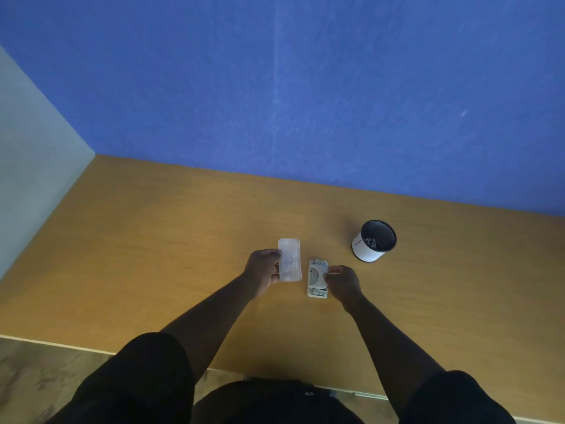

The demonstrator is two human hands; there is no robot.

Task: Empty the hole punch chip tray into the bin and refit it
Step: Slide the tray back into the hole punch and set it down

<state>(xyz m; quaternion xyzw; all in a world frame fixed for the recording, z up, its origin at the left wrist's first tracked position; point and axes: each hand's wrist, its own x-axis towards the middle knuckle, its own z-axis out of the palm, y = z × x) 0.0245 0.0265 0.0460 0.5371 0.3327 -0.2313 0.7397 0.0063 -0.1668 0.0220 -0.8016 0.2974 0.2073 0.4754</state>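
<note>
Left hand (262,270) grips the chip tray (289,260); right hand (342,283) holds the punch (317,278).

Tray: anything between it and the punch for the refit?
Nothing visible. The tray is in the left hand, just left of the punch, which the right hand steadies on the desk. The bin stands off to the right, clear.

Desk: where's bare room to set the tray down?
Bare wooden desk spreads left of the left hand and chip tray. Crowded at centre: hole punch, right hand, with the bin beyond.
</note>
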